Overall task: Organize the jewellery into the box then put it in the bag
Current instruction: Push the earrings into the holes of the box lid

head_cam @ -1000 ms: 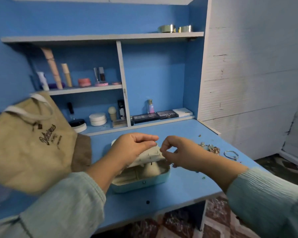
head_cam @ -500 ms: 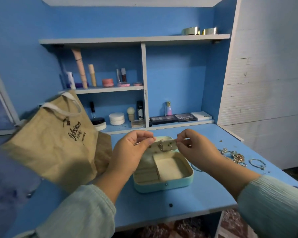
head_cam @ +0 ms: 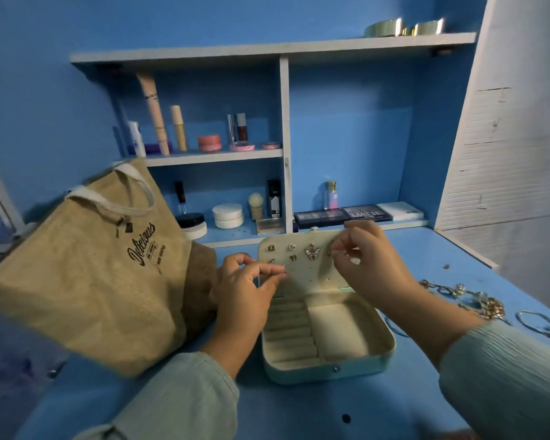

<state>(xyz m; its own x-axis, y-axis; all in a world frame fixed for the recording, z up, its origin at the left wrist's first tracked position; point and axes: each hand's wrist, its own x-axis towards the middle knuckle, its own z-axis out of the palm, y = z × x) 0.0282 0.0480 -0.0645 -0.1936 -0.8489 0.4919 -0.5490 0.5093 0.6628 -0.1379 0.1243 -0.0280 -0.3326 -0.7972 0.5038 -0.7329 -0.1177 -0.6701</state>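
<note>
A pale green jewellery box (head_cam: 331,371) stands open on the blue desk, its cream lid panel (head_cam: 302,274) upright and studded with several earrings, among them a butterfly piece (head_cam: 311,251). My left hand (head_cam: 245,293) pinches a small earring at the panel's left edge. My right hand (head_cam: 370,265) pinches a small piece at the panel's upper right. A tan jute bag (head_cam: 86,271) with white handles stands to the left of the box. Loose chains and rings (head_cam: 477,301) lie on the desk at the right, with a bangle (head_cam: 535,323) beside them.
Shelves behind the desk hold cosmetics: tubes (head_cam: 154,114), pink jars (head_cam: 209,142), a white jar (head_cam: 228,215), eyeshadow palettes (head_cam: 342,214) and a perfume bottle (head_cam: 331,195). A white wall panel (head_cam: 508,147) rises at the right. The desk's front edge runs just below the box.
The box lid has swung from lowered to fully upright, showing the earring panel. Both hands have risen to the panel, and the view has shifted so the bag sits closer in.
</note>
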